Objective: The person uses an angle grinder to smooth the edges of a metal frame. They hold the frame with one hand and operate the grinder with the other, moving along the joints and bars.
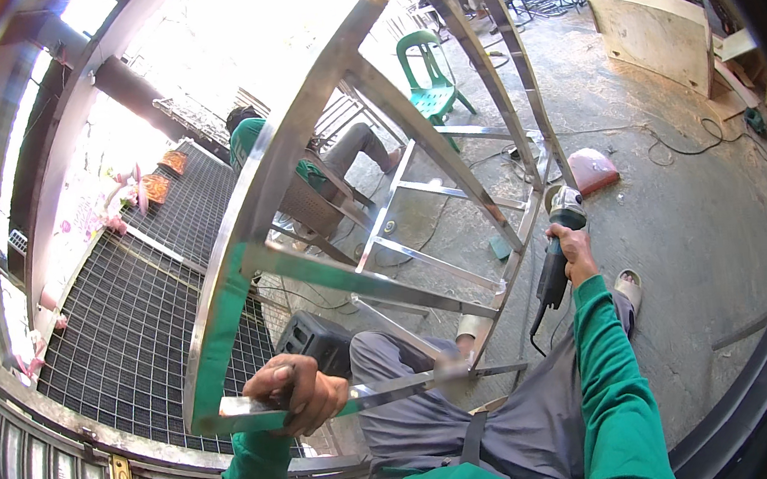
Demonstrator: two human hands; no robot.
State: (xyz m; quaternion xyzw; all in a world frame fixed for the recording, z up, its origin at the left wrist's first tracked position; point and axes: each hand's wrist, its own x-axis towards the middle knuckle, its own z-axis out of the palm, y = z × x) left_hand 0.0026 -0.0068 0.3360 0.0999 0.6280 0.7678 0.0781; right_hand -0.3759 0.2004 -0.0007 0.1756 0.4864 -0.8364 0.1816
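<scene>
A tall frame of shiny square metal tubing (365,283) stands tilted in front of me, with several crossbars. My left hand (299,393) is closed round its lowest near bar, close to the left corner. In my right hand (573,252) is an angle grinder (553,271), gripped by its dark body. The grinder's silver head (566,201) points away from me, beside the right side of the frame. Whether its disc touches the metal I cannot tell. Both my sleeves are green, and the frame's polished left tube reflects green.
Beyond the frame a person in green (249,141) sits on a chair. A green plastic chair (428,78) stands farther back. A red block-like object (593,170) lies on the floor past the grinder. Cables (707,142) trail at right, near plywood sheets (655,38). Wire mesh (123,320) lies left.
</scene>
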